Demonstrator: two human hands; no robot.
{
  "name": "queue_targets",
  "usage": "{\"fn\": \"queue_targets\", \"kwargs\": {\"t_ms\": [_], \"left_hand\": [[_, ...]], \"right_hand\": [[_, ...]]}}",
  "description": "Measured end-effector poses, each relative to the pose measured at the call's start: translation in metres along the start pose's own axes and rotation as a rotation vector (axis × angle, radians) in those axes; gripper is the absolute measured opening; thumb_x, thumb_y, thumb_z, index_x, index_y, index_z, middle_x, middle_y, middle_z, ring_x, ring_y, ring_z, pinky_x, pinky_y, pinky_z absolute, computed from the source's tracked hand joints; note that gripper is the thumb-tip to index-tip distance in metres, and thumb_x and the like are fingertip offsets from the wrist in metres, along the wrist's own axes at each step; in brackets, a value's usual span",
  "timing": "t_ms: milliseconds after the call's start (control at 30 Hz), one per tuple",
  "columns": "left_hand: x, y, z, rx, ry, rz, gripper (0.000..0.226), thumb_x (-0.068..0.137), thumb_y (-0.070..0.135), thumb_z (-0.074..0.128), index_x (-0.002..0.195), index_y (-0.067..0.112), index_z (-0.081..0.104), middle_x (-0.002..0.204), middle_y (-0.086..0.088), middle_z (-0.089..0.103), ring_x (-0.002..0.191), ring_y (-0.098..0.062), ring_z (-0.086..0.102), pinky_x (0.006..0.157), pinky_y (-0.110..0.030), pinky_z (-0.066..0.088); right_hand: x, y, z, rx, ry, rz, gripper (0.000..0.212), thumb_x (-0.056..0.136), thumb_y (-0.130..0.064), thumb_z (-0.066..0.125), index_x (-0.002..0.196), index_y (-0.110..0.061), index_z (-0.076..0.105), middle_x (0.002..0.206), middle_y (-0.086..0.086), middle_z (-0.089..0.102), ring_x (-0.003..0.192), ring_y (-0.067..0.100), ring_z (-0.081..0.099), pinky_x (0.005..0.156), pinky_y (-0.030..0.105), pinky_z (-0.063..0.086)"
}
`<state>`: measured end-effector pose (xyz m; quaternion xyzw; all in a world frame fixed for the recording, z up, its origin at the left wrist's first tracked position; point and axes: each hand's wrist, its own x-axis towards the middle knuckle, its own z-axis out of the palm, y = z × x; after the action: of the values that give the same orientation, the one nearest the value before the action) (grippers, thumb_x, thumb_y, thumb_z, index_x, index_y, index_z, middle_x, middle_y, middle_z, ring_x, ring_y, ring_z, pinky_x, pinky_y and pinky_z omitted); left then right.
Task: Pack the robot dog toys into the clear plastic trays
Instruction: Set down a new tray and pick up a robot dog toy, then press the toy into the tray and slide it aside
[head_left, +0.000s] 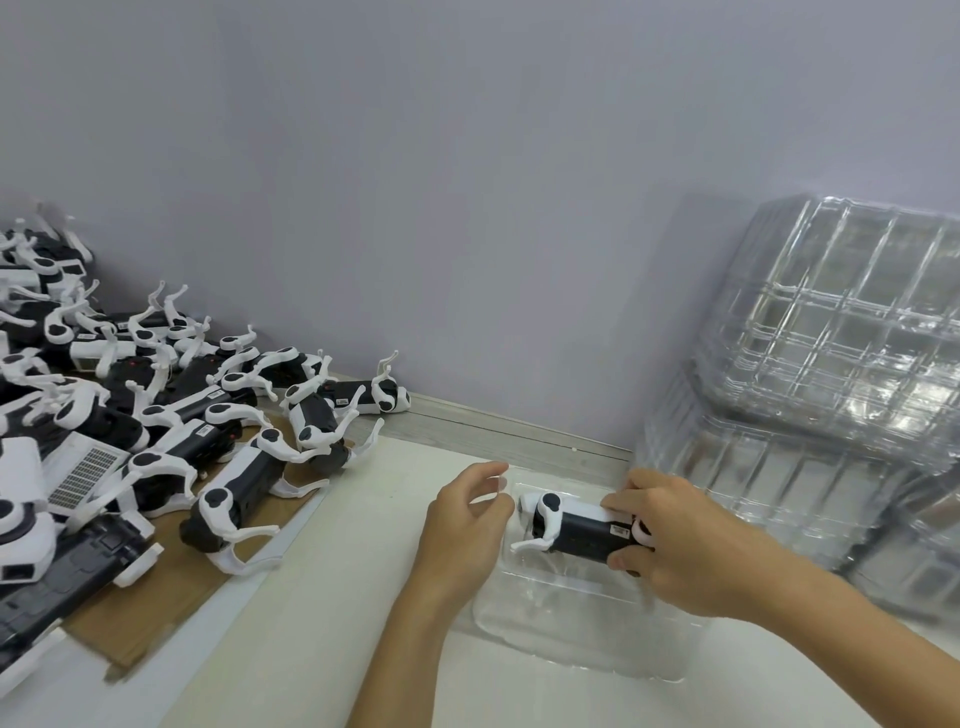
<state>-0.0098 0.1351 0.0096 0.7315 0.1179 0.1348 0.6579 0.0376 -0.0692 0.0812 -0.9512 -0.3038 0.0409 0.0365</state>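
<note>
1 robot dog toy (576, 527) in hand, lying on its side in the far part of 1 clear tray (582, 639) on the white table (322, 597). right hand (675, 545) grips the toy's rear end, fingers on top, thumb under. left hand (467, 525) just left of the tray, fingers loosely curled, holding nothing, tips near the toy's head. toy pile (130, 415) well left of the tray, approx 15+, tangled, can't count exactly; 1 stray against the wall (467, 182). 2 tray stacks (831, 389) touching the tray's right side. open table between tray and pile, also near side of tray.
</note>
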Motion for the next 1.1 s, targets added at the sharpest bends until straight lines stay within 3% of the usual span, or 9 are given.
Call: {"fn": "queue_targets", "kwargs": {"t_ms": [67, 233, 433, 567, 733, 933, 1100], "left_hand": [[0.000, 0.001, 0.000, -0.002, -0.004, -0.002, 0.035, 0.095, 0.012, 0.053, 0.123, 0.031, 0.062, 0.117, 0.016, 0.063, 0.105, 0.013, 0.056, 0.069, 0.000, 0.041], [-0.001, 0.002, 0.000, 0.003, -0.019, -0.005, 0.035, 0.095, 0.013, 0.053, 0.123, 0.032, 0.062, 0.117, 0.017, 0.063, 0.107, 0.013, 0.055, 0.071, -0.001, 0.042], [-0.002, 0.003, -0.001, 0.009, -0.013, -0.003, 0.035, 0.095, 0.013, 0.053, 0.123, 0.032, 0.061, 0.118, 0.018, 0.063, 0.107, 0.011, 0.056, 0.067, 0.001, 0.041], [-0.002, 0.003, 0.001, 0.003, -0.010, -0.001, 0.035, 0.095, 0.011, 0.053, 0.123, 0.030, 0.062, 0.118, 0.014, 0.063, 0.106, 0.010, 0.057, 0.066, 0.000, 0.041], [-0.002, 0.003, 0.001, 0.004, -0.008, -0.006, 0.034, 0.095, 0.013, 0.054, 0.122, 0.031, 0.062, 0.118, 0.015, 0.063, 0.106, 0.009, 0.057, 0.068, 0.000, 0.042], [-0.001, 0.002, 0.000, 0.011, -0.029, -0.004, 0.036, 0.094, 0.013, 0.054, 0.125, 0.031, 0.062, 0.119, 0.016, 0.064, 0.105, 0.016, 0.054, 0.069, 0.001, 0.041], [-0.001, 0.001, -0.002, 0.012, -0.030, 0.000, 0.036, 0.094, 0.013, 0.055, 0.124, 0.031, 0.062, 0.119, 0.016, 0.065, 0.104, 0.019, 0.054, 0.070, -0.001, 0.042]], "right_hand": [[0.001, 0.002, -0.003, 0.047, -0.021, 0.001, 0.035, 0.085, -0.043, 0.072, 0.105, -0.046, 0.043, 0.097, -0.027, 0.041, 0.089, 0.001, 0.049, 0.072, 0.022, 0.043], [0.010, 0.003, -0.011, 0.021, -0.069, -0.012, 0.036, 0.078, -0.039, 0.081, 0.100, -0.039, 0.052, 0.096, -0.021, 0.047, 0.081, 0.001, 0.051, 0.063, 0.020, 0.043], [0.010, 0.005, -0.006, 0.035, -0.081, -0.034, 0.042, 0.079, -0.037, 0.081, 0.113, -0.033, 0.057, 0.100, -0.021, 0.046, 0.089, 0.006, 0.054, 0.076, 0.030, 0.054], [0.001, 0.015, -0.006, 0.135, 0.001, -0.020, 0.049, 0.078, -0.046, 0.079, 0.120, -0.041, 0.056, 0.101, -0.022, 0.048, 0.092, -0.002, 0.050, 0.078, 0.020, 0.047], [-0.021, 0.024, -0.007, 0.082, 0.095, 0.057, 0.029, 0.083, -0.062, 0.063, 0.106, -0.044, 0.060, 0.090, -0.019, 0.055, 0.082, -0.003, 0.052, 0.066, 0.017, 0.043], [-0.018, 0.015, -0.009, 0.012, 0.097, 0.068, 0.015, 0.094, -0.039, 0.059, 0.088, -0.029, 0.068, 0.072, -0.011, 0.060, 0.068, 0.009, 0.058, 0.064, 0.026, 0.053], [-0.012, 0.014, 0.000, -0.050, 0.102, 0.083, 0.015, 0.096, -0.037, 0.058, 0.088, -0.025, 0.063, 0.081, -0.013, 0.055, 0.073, 0.006, 0.054, 0.064, 0.023, 0.049]]}}
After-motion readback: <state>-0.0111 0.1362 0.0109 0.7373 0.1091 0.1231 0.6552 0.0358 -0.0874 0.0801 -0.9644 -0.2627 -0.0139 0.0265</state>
